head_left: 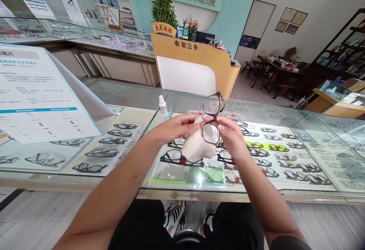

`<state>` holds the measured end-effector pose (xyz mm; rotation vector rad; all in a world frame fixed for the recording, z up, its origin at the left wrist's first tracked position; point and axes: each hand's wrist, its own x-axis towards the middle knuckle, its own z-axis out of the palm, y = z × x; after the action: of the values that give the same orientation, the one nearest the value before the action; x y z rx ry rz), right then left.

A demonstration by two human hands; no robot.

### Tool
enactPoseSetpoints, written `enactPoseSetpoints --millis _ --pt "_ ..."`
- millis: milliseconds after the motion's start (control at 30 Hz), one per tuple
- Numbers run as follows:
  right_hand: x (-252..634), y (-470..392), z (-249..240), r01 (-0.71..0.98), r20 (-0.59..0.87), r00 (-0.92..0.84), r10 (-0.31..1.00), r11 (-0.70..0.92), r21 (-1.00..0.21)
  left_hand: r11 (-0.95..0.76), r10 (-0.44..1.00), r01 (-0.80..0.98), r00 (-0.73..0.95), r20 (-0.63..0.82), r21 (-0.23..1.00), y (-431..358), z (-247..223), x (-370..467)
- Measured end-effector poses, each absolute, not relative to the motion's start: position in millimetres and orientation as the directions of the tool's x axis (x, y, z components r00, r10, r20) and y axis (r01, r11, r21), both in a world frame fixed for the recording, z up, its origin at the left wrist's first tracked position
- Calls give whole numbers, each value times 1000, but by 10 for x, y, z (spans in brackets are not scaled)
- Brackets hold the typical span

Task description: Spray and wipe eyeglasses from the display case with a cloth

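Observation:
A pair of dark-framed eyeglasses is held upright on its side above the glass counter, one lens over the other. My right hand grips it near the bridge, its fingers closed. My left hand pinches a white cloth that hangs down below the fingers, beside and partly behind the lower lens. The left fingertips come close to the frame; whether they touch it I cannot tell. A small white bottle with printed text stands on the counter beyond my left hand.
Under the glass counter top lie several rows of eyeglasses. A large printed sign stands at the left. Beyond the counter are a wooden cashier desk with a plant, and more display cases.

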<state>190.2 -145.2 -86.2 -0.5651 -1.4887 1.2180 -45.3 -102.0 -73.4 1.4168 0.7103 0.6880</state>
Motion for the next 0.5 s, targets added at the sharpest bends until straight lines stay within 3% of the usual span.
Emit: enactPoseSetpoints --millis 233,367,500 --pt "1919 -1424 -826 -204 460 -122 880 431 -879 31 935 -196 352 41 980 -923 -772 -435" --pt "1851 -1452 -824 -96 424 -185 886 413 -905 -100 970 -256 192 152 961 -902 -791 -400" --pt "1775 -1463 -871 -8 402 -224 888 411 -912 -245 951 -183 145 273 952 -950 -823 -324"
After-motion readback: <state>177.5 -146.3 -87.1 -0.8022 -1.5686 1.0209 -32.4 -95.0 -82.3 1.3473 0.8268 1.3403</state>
